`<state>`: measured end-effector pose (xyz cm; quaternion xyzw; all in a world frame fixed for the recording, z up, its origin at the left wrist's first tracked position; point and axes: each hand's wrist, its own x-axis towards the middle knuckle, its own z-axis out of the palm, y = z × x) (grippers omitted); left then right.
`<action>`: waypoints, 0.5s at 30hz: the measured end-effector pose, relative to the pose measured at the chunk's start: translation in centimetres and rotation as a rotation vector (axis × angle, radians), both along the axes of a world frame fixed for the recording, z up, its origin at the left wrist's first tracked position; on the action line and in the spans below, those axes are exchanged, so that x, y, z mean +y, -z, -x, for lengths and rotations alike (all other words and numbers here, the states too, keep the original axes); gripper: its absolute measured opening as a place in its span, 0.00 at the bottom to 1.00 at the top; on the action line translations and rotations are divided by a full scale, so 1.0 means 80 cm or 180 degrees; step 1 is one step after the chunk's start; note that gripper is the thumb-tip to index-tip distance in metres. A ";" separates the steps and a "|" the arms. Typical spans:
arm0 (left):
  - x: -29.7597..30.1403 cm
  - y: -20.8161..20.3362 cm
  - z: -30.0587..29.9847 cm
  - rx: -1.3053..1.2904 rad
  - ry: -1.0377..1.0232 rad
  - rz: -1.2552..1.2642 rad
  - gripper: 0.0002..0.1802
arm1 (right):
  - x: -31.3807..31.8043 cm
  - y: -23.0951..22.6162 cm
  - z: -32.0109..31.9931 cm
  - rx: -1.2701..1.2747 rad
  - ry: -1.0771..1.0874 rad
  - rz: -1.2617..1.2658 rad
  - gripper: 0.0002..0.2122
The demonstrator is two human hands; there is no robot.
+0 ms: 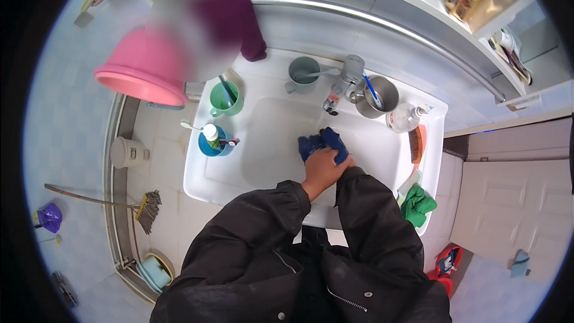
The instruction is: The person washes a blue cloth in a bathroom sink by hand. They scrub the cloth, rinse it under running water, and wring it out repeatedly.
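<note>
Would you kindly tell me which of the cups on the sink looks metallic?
The silver mug just right of the faucet, holding a blue toothbrush; the green cup, grey cup and blue cup have no metallic sheen.

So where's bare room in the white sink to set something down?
The white sink has bare basin floor between the translucent blue cup and the bunched dark-blue cloth. The near-left corner beside that cup is bare too. Crowded: back right, with the silver metal mug and clear pump bottle, and right edge, with the bunched green cloth.
</note>
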<state>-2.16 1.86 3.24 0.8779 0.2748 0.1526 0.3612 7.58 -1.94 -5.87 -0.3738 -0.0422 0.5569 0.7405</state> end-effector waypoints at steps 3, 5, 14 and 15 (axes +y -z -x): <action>0.015 0.012 -0.011 -0.0250 -0.0155 -0.0211 0.20 | 0.009 0.000 0.003 -0.1980 0.0049 0.0289 0.16; 0.030 0.022 -0.024 -0.0151 -0.0431 -0.0031 0.20 | 0.019 -0.007 -0.004 -0.1017 0.0115 0.0728 0.16; 0.118 0.065 -0.037 -0.0022 -0.1017 0.1766 0.21 | -0.038 -0.066 -0.052 0.1447 0.1658 0.0718 0.22; 0.124 0.071 -0.036 -0.0067 -0.1210 0.2126 0.21 | -0.046 -0.069 -0.054 0.1698 0.2314 0.1093 0.23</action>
